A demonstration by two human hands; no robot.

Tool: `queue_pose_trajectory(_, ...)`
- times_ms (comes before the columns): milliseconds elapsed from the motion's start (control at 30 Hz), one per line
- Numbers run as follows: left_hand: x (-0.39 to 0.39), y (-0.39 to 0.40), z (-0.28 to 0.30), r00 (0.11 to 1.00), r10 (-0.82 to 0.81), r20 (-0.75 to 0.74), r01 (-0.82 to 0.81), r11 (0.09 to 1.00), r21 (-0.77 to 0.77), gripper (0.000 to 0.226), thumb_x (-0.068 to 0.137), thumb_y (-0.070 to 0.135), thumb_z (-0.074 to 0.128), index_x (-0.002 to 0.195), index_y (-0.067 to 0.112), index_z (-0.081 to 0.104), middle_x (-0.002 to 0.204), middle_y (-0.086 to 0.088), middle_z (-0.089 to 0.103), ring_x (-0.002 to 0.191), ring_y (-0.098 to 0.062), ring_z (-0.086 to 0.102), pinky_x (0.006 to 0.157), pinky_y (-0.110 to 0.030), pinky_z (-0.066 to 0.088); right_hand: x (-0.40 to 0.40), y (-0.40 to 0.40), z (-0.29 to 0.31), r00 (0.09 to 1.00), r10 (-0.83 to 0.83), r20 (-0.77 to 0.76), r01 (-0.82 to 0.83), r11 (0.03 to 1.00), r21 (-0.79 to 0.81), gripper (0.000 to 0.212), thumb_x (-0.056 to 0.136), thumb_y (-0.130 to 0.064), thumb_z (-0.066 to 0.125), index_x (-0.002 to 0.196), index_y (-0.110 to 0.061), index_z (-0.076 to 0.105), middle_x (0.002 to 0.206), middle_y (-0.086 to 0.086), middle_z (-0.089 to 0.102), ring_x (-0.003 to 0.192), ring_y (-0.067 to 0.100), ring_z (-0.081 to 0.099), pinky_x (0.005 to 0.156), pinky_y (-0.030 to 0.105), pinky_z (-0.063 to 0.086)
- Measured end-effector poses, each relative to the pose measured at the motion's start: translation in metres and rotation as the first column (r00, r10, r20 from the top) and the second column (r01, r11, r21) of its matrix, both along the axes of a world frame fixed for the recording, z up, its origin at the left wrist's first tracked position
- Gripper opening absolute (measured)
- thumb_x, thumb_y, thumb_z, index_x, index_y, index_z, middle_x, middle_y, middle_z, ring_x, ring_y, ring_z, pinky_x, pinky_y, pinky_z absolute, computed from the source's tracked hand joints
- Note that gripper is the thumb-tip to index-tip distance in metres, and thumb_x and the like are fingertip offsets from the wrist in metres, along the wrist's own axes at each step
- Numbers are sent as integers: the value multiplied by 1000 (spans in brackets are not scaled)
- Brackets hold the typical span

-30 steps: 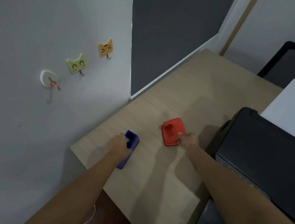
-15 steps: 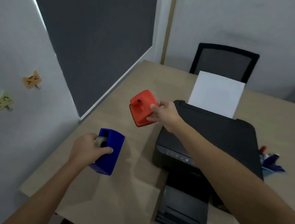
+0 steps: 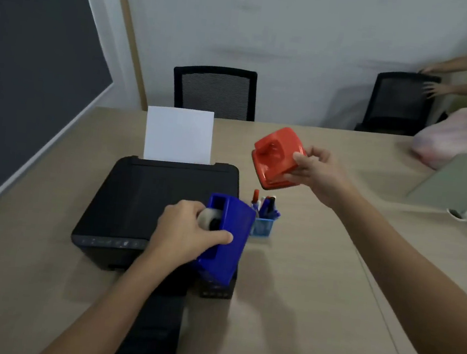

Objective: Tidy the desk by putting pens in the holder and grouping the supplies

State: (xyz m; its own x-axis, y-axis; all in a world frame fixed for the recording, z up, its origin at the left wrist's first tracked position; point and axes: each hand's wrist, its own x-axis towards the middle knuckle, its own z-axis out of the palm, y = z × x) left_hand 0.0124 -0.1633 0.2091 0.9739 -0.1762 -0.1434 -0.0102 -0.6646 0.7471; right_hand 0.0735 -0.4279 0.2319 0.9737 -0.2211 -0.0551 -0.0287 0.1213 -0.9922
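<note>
a light wooden desk [image 3: 315, 288] is seen from above, with two bare arms reaching in from the 6 o'clock edge. a blue tape dispenser [image 3: 227, 237] is held off the desk by the left hand [image 3: 188, 234], whose fingers are wrapped around its side, the thumb across the front; a whitish roll of tape [image 3: 207, 217] is seated in its open top. the dispenser is carried in front of a black printer [image 3: 142, 204] that sits at the centre of the view, with a white sheet of paper [image 3: 178, 135] standing upright in its rear tray at 12 o'clock. an orange hole punch [image 3: 276, 158] is gripped by one edge in the right hand [image 3: 318, 172], raised above the desk toward 1 o'clock and tilted. a small blue mesh pen holder [image 3: 262, 226] is set on the desk just right of the printer, between the two hands, and is filled with pens [image 3: 264, 205], a red tip among the blue ones. two black mesh chairs are placed behind the desk, one at 12 o'clock [image 3: 214, 91] and one at 2 o'clock [image 3: 399, 101], the latter touched by another person's hand [image 3: 431, 87]. a pale pink bundle [image 3: 461, 135] is lying at 3 o'clock, its nature unclear.
</note>
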Motion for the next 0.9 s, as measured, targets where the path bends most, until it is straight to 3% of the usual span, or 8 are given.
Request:
queue_pose_trajectory(133, -13, -98, -47, 992, -77, -97, 86, 992, 92, 39, 51, 50, 79, 77, 23, 65, 79, 6, 70, 73, -11, 67, 60, -28, 56, -22, -80, -41, 985, -149, -88, 151, 988, 19, 26, 91, -1, 54, 71, -12, 42, 71, 15, 51, 56, 23, 63, 51, 28, 61)
queue_pose_trajectory(200, -17, -134, -71, 984, -89, -158, 112, 983, 143, 48, 50, 51, 76, 87, 22, 66, 86, 4, 70, 78, -15, 67, 62, -30, 57, -27, -105, -69, 966, -209, -150, 210, 978, -12, 26, 91, 0, 54, 70, -12, 42, 69, 14, 52, 54, 24, 62, 49, 28, 60)
queue_pose_trajectory(300, -15, -172, -102, 965, -61, -256, 110, 977, 185, 47, 62, 42, 78, 99, 20, 59, 89, 5, 64, 76, -13, 59, 52, -23, 45, -27, -127, -120, 929, -257, -265, 247, 966, -72, 26, 90, 0, 55, 69, -12, 43, 69, 17, 55, 56, 27, 61, 46, 28, 59)
queue_pose_trajectory(433, 8, -195, -134, 958, 49, -282, 39, 954, 298, 51, 68, 37, 77, 110, 16, 57, 108, -3, 67, 88, -20, 64, 65, -30, 53, -19, -134, -182, 886, -265, -381, 243, 964, -105, 27, 88, 0, 57, 70, -12, 41, 72, 20, 56, 56, 25, 60, 45, 28, 58)
queue_pose_trajectory(567, 33, -206, -157, 958, 120, -260, -7, 917, 398, 45, 72, 35, 75, 108, 14, 59, 110, -5, 68, 99, -23, 67, 77, -33, 58, -6, -130, -230, 862, -239, -447, 208, 971, -117, 26, 87, -1, 58, 73, -12, 40, 81, 20, 52, 64, 26, 59, 47, 28, 58)
queue_pose_trajectory(900, 59, -222, -192, 941, 227, -249, -91, 883, 460, 42, 80, 33, 72, 114, 13, 58, 114, -5, 65, 102, -20, 66, 71, -26, 48, 19, -104, -264, 874, -201, -441, 204, 978, -42, 26, 90, -1, 55, 71, -15, 43, 83, 8, 60, 77, 22, 65, 56, 23, 60)
